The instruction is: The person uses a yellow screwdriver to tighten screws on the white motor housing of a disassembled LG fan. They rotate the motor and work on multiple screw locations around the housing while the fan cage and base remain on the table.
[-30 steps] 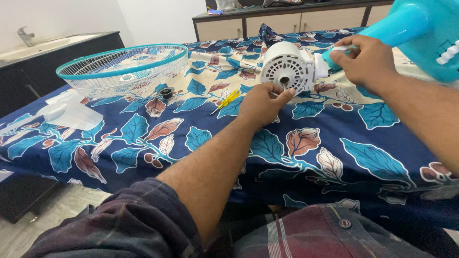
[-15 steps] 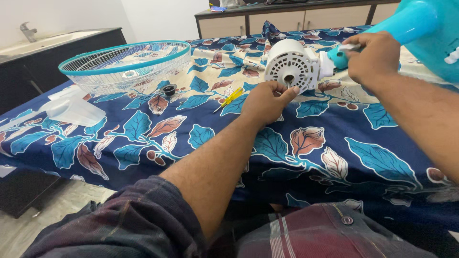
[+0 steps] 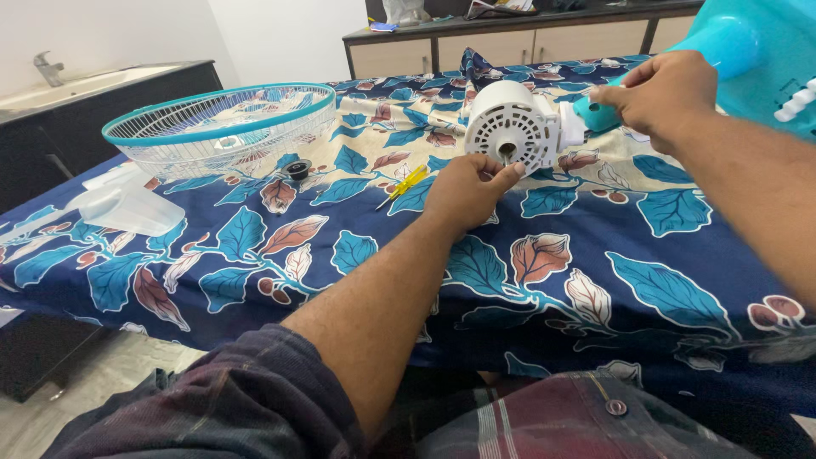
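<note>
A white fan motor housing (image 3: 510,126) lies on its side on the leaf-patterned cloth (image 3: 629,272), its slotted face and shaft turned toward me. My left hand (image 3: 466,191) touches the front of the housing near the shaft with its fingertips. My right hand (image 3: 659,92) grips the turquoise neck (image 3: 595,112) behind the motor, where it joins the turquoise fan stand (image 3: 761,55). A yellow screwdriver (image 3: 401,185) lies on the cloth just left of my left hand.
A turquoise-rimmed wire fan guard (image 3: 217,127) rests on the cloth at the left, with a small black nut (image 3: 297,168) beside it. Translucent fan blades (image 3: 127,204) lie near the left edge. A sink counter stands at far left, wooden cabinets behind.
The view has shifted slightly. My left hand has stayed at the motor's front face, its fingers now pinched near the shaft. My right hand still holds the neck.
</note>
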